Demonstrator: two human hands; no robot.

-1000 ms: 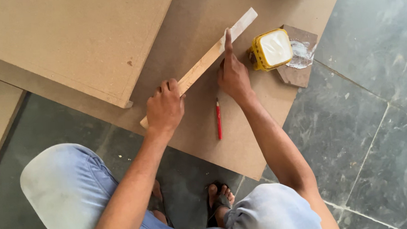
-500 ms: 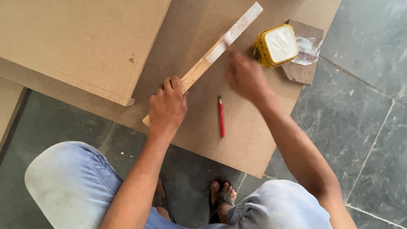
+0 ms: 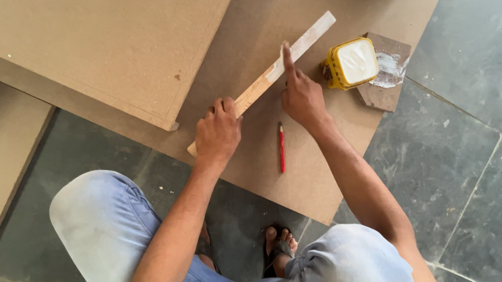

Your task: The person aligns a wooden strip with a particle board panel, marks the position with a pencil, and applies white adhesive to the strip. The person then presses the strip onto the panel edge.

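Long narrow pale wooden strip point(image 3: 271, 78) lying diagonally on a brown fibreboard sheet point(image 3: 320, 172), left hand point(image 3: 218, 132) gripping its near end, right hand point(image 3: 301, 93) pressing one extended finger on its whitened middle, red pencil point(image 3: 282, 147) just beside, yellow tub of white paste point(image 3: 353, 63) near the far end

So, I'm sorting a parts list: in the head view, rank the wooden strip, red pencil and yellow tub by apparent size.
1. Long glue-smeared wooden strip
2. Square yellow tub of white paste
3. Thin red pencil, longer than the tub but far slimmer
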